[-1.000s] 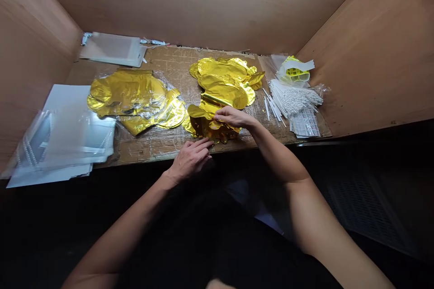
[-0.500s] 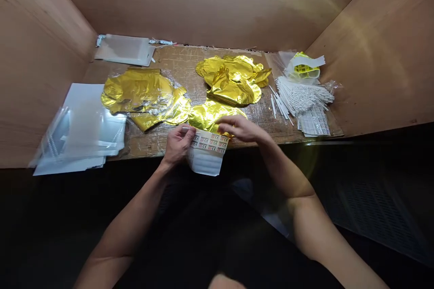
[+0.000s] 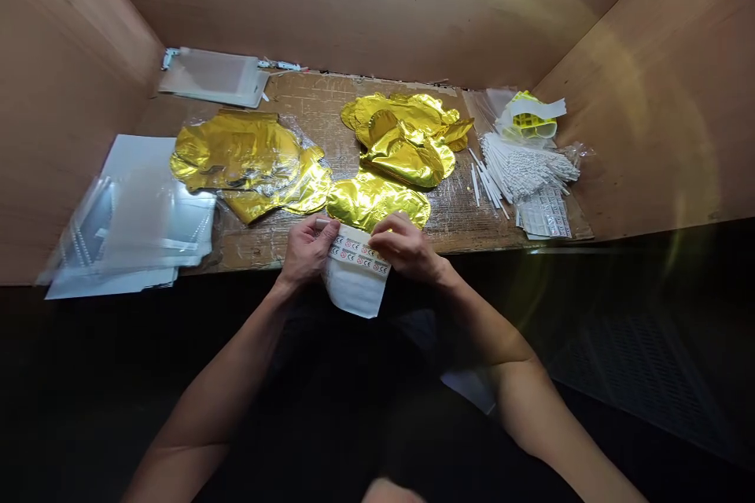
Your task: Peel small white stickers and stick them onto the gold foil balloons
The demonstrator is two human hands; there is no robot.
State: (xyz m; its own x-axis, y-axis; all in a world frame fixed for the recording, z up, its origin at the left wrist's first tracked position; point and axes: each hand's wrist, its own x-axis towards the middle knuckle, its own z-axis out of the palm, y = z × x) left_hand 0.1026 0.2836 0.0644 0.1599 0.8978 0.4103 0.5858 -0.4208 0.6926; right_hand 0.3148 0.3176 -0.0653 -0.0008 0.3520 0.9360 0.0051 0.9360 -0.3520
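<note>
My left hand (image 3: pixel 307 250) grips the left edge of a white sticker sheet (image 3: pixel 357 287), its thumb on top. Rows of small printed CE labels cover the sheet's upper part, and its lower part is bare. A short white stick shows by the left thumb. My right hand (image 3: pixel 406 247) has its fingers pinched at the sheet's upper right corner, over the labels; whether a label is between them I cannot make out. Just beyond the sheet lies a flat gold foil balloon (image 3: pixel 377 200) on the table.
More gold foil balloons lie in piles at the back (image 3: pixel 406 149) and left (image 3: pixel 236 149). White sticks (image 3: pixel 524 165) heap at the right above another label sheet (image 3: pixel 546 214). Clear plastic sleeves (image 3: pixel 141 220) lie at the left edge. Wooden walls (image 3: pixel 354 8) enclose the table.
My right hand has come down from above the balloon onto the sheet's upper right corner, its fingers closing. The sheet has tilted slightly, its right side lower.
</note>
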